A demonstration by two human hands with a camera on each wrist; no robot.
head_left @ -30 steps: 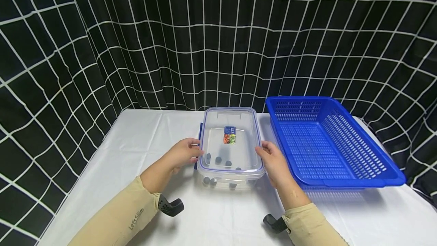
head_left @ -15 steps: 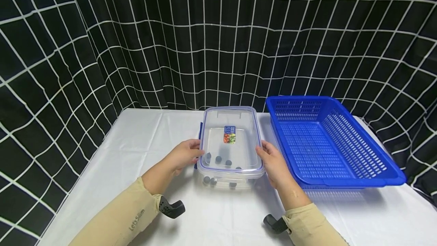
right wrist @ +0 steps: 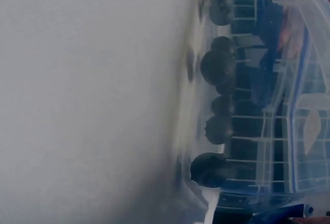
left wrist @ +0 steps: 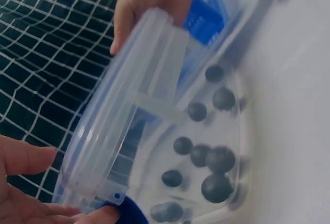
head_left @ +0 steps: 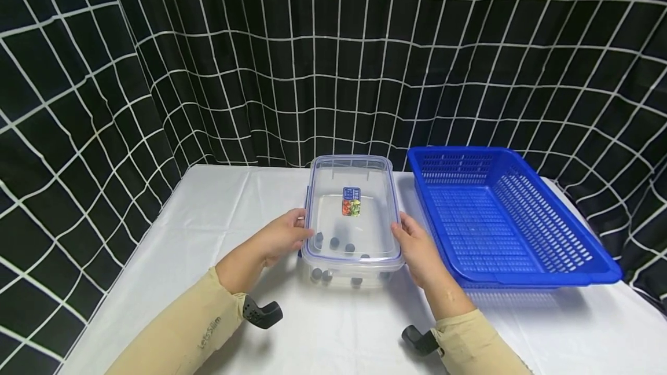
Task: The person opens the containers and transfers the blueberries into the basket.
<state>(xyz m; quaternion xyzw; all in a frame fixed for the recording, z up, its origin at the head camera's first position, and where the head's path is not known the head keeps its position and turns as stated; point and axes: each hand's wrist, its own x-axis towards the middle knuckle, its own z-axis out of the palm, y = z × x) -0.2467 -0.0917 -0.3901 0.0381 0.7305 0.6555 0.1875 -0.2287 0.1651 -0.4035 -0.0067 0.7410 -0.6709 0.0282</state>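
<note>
A clear food container (head_left: 333, 276) stands on the white table, with several dark blueberries (left wrist: 219, 159) lying on its bottom. Over it sits a transparent lid (head_left: 365, 178) with a bluish edge seal and a fruit label (head_left: 351, 201). My left hand (head_left: 283, 236) grips the lid's left edge, thumb on top. In the left wrist view its fingers are beside a blue locking clip (left wrist: 129, 213). On the opposite edge my right hand (head_left: 414, 245) grips the lid, thumb on top, the other fingers partly hidden behind the side.
To the right stands a large blue perforated basket (head_left: 479, 230), close to my right hand. A black curtain with a white grid (head_left: 359, 62) hangs behind the white-covered table (head_left: 224, 201) and at both sides. Black wrist mounts (head_left: 263, 314) stick out from both sleeves.
The far edge of the lid has risen slightly, and less of the left blue clip shows. Both hands keep their places on the lid's edges.
</note>
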